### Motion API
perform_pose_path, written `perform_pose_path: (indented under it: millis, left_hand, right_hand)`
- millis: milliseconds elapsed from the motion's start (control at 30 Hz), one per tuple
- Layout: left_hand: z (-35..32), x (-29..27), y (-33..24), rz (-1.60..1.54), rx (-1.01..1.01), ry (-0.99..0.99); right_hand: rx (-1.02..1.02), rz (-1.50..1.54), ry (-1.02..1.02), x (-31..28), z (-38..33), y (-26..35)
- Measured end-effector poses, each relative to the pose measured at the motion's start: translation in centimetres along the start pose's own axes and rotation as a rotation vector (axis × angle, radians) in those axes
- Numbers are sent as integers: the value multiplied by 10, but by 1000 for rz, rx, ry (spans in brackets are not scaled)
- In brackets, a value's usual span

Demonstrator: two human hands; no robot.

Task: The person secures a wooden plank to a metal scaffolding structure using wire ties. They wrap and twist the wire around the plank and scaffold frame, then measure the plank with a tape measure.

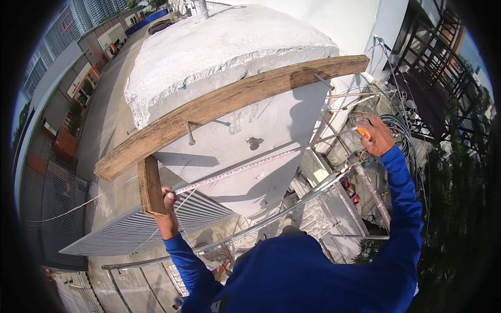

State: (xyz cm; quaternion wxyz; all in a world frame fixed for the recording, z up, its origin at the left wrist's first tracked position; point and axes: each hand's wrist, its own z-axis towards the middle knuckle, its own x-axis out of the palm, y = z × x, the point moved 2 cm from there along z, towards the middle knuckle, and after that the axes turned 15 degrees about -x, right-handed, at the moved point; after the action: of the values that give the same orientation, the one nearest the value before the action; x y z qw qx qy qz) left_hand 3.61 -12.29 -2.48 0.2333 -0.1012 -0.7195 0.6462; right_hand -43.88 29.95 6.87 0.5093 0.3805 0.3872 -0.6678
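Note:
A tape measure is stretched across the face of a pale concrete block. Its white blade slants up from left to right. At the left end, my left hand is closed on the blade's tip, close beside a short upright wooden piece. My right hand grips the orange tape measure case past the block's right edge. Above the blade, a long wooden plank lies across the block, with metal rods sticking out near it.
Below me runs a curved metal rail of scaffolding. Coiled black cables hang behind my right hand. A ribbed grey sheet lies below my left hand, crossed by thin strings. Far down at left is a road beside buildings.

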Motion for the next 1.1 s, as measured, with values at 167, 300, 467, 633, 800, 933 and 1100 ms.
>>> perform_pose_path:
  millis: [167,300,467,633,800,933,1100]
  left_hand:
    - [-6,48,-2,-45,171,-162]
    - [-19,80,-1,-55,179,-280]
    - [-20,83,4,18,200,-305]
    - [-19,76,10,-4,212,-358]
    - [-18,76,12,-19,229,-401]
    - [-24,91,6,77,229,-466]
    - [-23,92,10,74,220,-492]
  right_hand:
    - [-99,-27,-38,-21,39,-52]
    - [-127,26,10,-16,52,-80]
    - [-218,50,-38,-10,68,-96]
    - [-223,91,-35,-9,66,-98]
    - [-208,59,-35,-4,58,-100]
    - [-201,73,-39,-8,55,-98]
    - [-240,80,-51,-8,54,-101]
